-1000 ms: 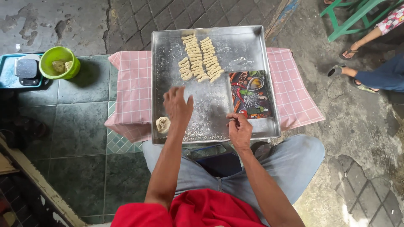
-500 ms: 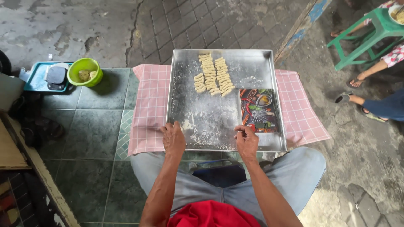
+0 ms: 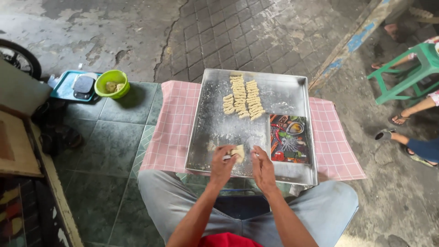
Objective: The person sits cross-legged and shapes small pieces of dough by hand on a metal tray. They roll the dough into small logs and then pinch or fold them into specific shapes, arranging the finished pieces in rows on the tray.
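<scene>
Spread over the lap, a pink checked cloth, and on it a large rectangular floured metal tray. Flat in the tray's near right corner, a rectangular printed sheet, dark with red, green and yellow pictures (print too small to make out). At the far end, short rows of small pale dough pieces. At upper left on the tiled floor, a teal plastic tray bearing a lime-green plastic bowl. Near the tray's front edge, left hand pinching a small pale lump of dough; right hand just beside, fingers curled, grip hard to tell.
</scene>
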